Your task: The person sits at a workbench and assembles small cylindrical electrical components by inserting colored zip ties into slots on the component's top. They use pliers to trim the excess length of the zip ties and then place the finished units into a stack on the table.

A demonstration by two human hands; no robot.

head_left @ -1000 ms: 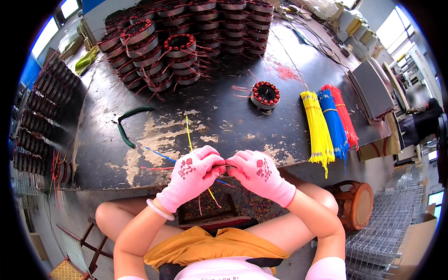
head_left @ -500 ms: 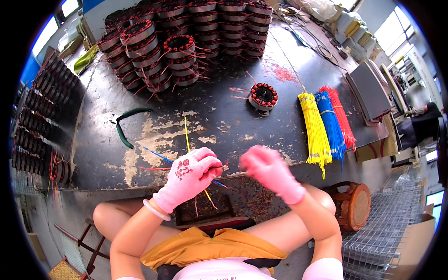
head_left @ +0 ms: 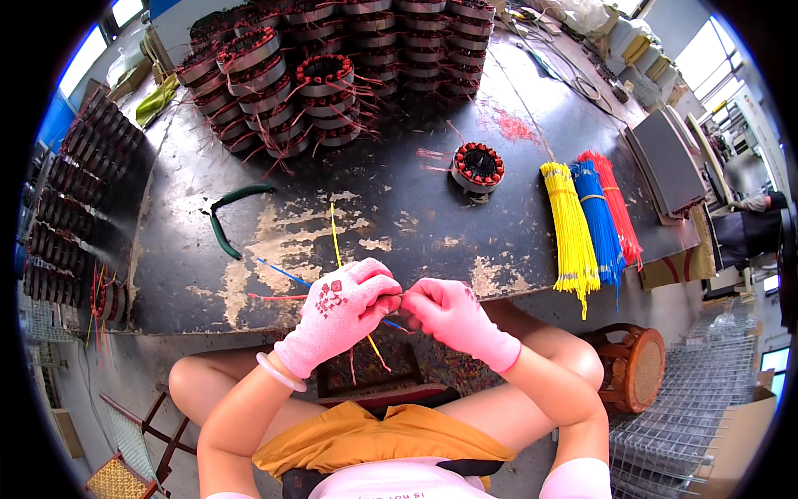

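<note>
Yellow [head_left: 336,233], blue [head_left: 281,272] and red [head_left: 276,297] wires pass through my left hand [head_left: 345,312], gloved in pink and closed around them. Their other ends stick out below the palm, over the table's front edge. My right hand [head_left: 461,320], also in a pink glove, is pinched shut with its fingertips against those of the left. Whatever sits between the fingertips is too small to make out. Farther off on the table stands a single motor stator [head_left: 478,169] with red windings and loose red leads. Green-handled pliers [head_left: 223,220] lie to the left, handles spread.
Tied bundles of yellow [head_left: 569,233], blue [head_left: 597,220] and red wires [head_left: 613,208] lie at the right. Tall stacks of stators [head_left: 324,91] fill the table's back; more stators [head_left: 62,216] stand at far left. A wooden drum-shaped stool [head_left: 632,368] is beside my right knee.
My right hand has come left and its fingertips now meet those of my left hand. The left hand keeps its hold on the wires. The whole view has shifted slightly.
</note>
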